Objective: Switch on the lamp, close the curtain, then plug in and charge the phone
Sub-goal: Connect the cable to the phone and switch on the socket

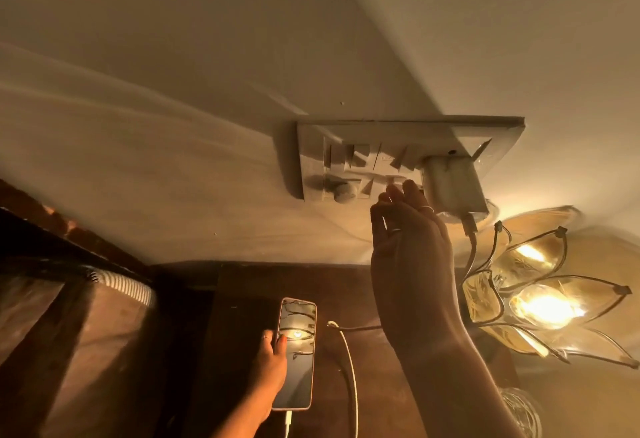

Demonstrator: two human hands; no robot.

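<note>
Right hand [408,247] is reaching up with loose, empty fingers at the switchboard [381,160] beside the charger [453,184]. Left hand [272,351] is pinning the slick, fragile phone [298,354], already cabled, on the table [242,299]; best gripped by its edges.

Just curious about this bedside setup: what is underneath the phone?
The phone lies on a dark wooden table, the left hand at its edge. Anything directly beneath it is covered.

Dim, warm amber cast throughout. Sole light: lit lamp [540,302] at right, bulbs blown out to glare. Long hard shadows thrown leftward across wall [173,91] from switch panel [381,160]. Bulb reflected on phone [297,351] screen. Left corner near black. Wide-angle bending at edges; soft, grainy detail.
</note>
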